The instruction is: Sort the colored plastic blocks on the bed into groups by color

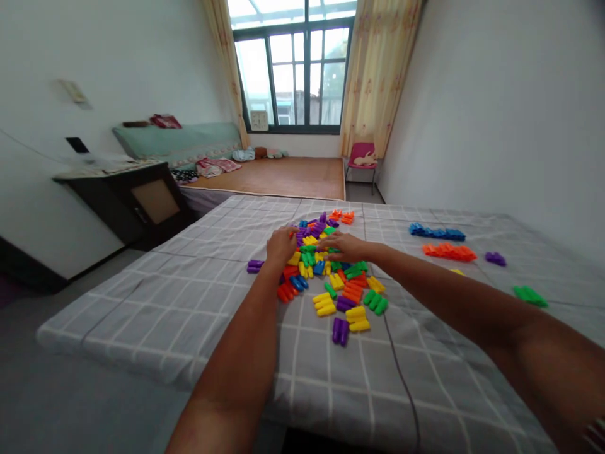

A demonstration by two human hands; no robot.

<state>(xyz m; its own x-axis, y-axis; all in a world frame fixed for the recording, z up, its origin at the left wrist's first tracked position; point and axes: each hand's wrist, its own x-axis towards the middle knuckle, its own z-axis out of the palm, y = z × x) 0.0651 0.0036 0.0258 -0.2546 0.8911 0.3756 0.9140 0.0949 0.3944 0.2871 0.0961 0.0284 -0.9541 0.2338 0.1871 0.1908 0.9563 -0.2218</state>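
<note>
The right hand reaches with fingers slightly parted over a pile of colored plastic pieces; the left hand curls at the pile's left side, its grip hidden from view. Checked cloth stretches broadly to its left edge, less so to the near edge. At right, well apart, lie a blue row, an orange row and green pieces.

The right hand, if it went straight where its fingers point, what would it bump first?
Probably the green piece or the yellow piece just past the right hand. The left hand is farther along. How high the fingers are is hard to tell.
</note>
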